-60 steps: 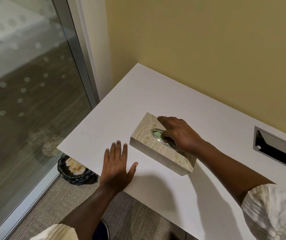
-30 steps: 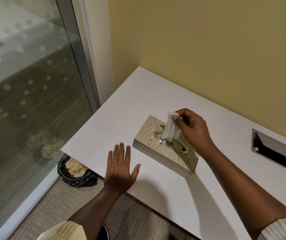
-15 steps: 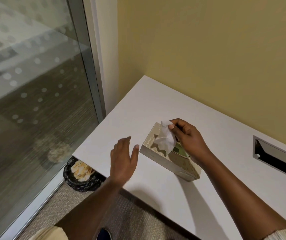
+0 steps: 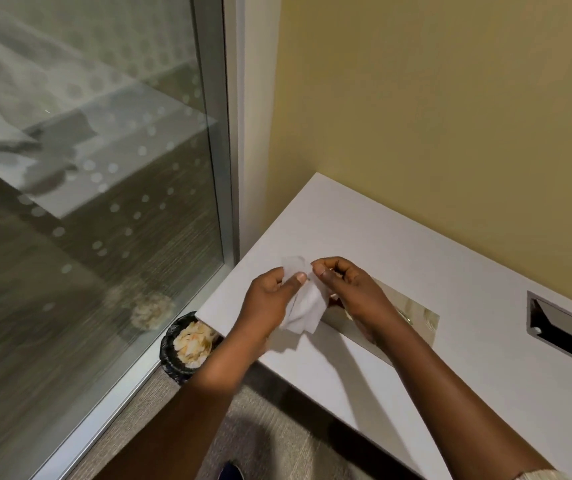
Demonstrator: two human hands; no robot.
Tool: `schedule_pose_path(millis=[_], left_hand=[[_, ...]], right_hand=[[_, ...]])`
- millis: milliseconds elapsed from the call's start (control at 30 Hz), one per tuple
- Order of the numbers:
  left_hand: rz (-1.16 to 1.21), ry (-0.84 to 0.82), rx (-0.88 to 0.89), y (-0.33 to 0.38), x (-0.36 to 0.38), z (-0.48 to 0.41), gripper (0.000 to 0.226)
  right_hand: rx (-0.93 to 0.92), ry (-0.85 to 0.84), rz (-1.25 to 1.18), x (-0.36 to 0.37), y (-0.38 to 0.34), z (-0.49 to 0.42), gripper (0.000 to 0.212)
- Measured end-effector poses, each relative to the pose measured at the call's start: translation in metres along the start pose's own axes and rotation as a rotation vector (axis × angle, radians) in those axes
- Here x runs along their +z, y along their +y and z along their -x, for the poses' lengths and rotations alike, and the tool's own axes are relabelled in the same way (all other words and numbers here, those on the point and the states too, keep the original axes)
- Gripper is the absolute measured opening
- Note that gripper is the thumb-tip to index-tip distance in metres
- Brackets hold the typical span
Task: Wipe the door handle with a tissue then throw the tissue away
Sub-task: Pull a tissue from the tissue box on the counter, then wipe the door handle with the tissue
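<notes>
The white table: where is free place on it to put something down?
The table is bare between the tissue box and the yellow wall, and between the box and the metal slot. The near-left corner is crowded: both hands hold the tissue there.

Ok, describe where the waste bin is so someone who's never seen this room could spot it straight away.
Find the white desk against the yellow wall, then follow its near left corner down to the carpet beside the glass panel. The bin sits there, partly tucked under the desk edge. It is the only round thing on the floor: black-lined and filled with pale crumpled paper.
</notes>
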State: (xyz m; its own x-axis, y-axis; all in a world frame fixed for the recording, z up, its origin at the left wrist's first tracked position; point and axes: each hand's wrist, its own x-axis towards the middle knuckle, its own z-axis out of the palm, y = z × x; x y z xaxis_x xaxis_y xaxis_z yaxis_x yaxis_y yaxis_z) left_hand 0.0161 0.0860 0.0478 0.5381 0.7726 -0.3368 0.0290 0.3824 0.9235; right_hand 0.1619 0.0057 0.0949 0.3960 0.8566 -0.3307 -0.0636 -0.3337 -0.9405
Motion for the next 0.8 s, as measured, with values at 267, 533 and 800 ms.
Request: schedule_pose_path(millis=[267,533,800], left_hand=[[0.307,0.114,-0.097,0.032,-0.051,0.04,0.014],[0.387,0.267,-0.035,0.042,-0.109,0.095,0.014],[0.074,0.348,0.073,0.038,-0.146,0.182,0.022]], right_hand=[[0.134,-0.194,-0.02,0.05,-0.002,0.021,0.035],[0.051,-0.261,0.112,0.088,-0.013,0.044,0.014],[-0.149,-0.359,0.467,0.121,-0.019,0.094,0.012]])
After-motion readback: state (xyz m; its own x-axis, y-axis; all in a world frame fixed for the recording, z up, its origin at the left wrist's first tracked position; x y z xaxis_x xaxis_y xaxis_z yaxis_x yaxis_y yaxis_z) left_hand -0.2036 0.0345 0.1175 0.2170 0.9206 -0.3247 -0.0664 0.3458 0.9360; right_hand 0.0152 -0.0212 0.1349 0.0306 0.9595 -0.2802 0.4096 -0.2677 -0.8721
